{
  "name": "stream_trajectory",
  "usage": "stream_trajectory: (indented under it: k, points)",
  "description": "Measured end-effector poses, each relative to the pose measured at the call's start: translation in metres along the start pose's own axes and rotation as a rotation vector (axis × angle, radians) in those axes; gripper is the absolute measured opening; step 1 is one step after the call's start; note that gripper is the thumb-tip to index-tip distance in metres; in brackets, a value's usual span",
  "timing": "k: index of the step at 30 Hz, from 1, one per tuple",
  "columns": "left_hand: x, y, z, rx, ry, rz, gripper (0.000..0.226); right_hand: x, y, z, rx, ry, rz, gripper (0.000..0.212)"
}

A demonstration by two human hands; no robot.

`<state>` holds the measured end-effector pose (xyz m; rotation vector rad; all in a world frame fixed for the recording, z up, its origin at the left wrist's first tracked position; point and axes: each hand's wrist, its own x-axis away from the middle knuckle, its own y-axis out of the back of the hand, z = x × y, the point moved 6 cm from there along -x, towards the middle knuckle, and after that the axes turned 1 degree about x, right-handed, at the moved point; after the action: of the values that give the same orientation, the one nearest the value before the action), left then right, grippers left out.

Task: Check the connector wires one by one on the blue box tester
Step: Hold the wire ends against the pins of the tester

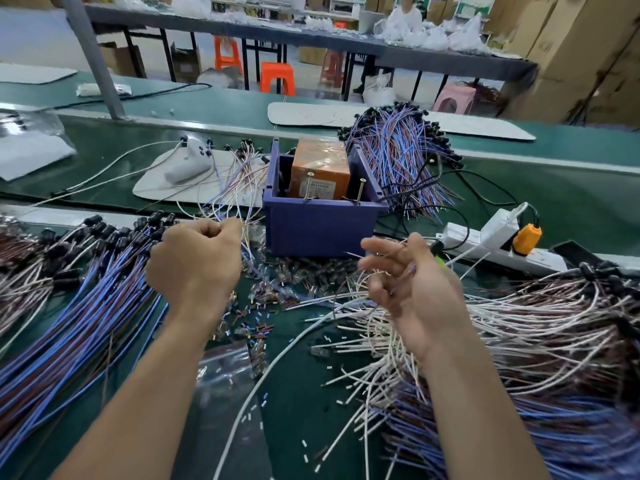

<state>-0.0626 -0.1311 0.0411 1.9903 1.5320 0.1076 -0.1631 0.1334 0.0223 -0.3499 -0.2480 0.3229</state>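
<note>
The blue box tester [318, 223] stands in the middle of the green bench, with an orange block [320, 168] inside and two screws standing at its front rim. Just left of the box, my left hand [194, 261] is curled round a bunch of thin connector wires [239, 181] that arc up and away toward the back. My right hand [412, 282] hovers to the right of the box, fingers loosely bent, and a thin wire [356, 255] sticks out from its fingertips toward the box.
Heaps of blue, brown and white wires lie at the left [69, 306], right [519, 341] and behind the box [398, 157]. A white power strip [491, 237] with an orange plug lies at the right. Small loose terminals [263, 299] and a plastic bag [225, 382] lie between my arms.
</note>
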Motion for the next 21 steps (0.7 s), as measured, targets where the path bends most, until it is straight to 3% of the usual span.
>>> stream_trajectory:
  k: [2,4,11,14,15,17,21]
  points:
    - [0.0,0.002,-0.001,0.0,0.003,-0.016,0.04,0.002,0.004,0.003,0.268,0.075,-0.095,0.065]
    - [0.002,0.002,-0.004,0.016,-0.023,-0.019,0.042,0.003,0.002,0.003,0.389,0.119,-0.117,0.066]
    - [0.021,0.0,-0.029,0.26,-0.304,0.03,0.044,0.004,-0.005,0.003,0.356,0.168,-0.041,0.06]
    - [0.043,-0.002,-0.049,0.384,-0.461,0.181,0.024,0.008,-0.014,0.004,0.459,0.213,0.013,0.049]
    - [0.052,-0.002,-0.055,0.424,-0.504,0.248,0.015,0.01,-0.017,0.005,0.533,0.251,0.017,0.044]
    - [0.069,-0.003,-0.066,0.455,-0.611,0.347,0.02,0.015,-0.025,0.007,0.725,0.337,0.026,0.038]
    - [0.093,-0.003,-0.081,0.325,-0.841,0.374,0.027,0.026,-0.047,0.002,1.217,0.54,0.093,0.017]
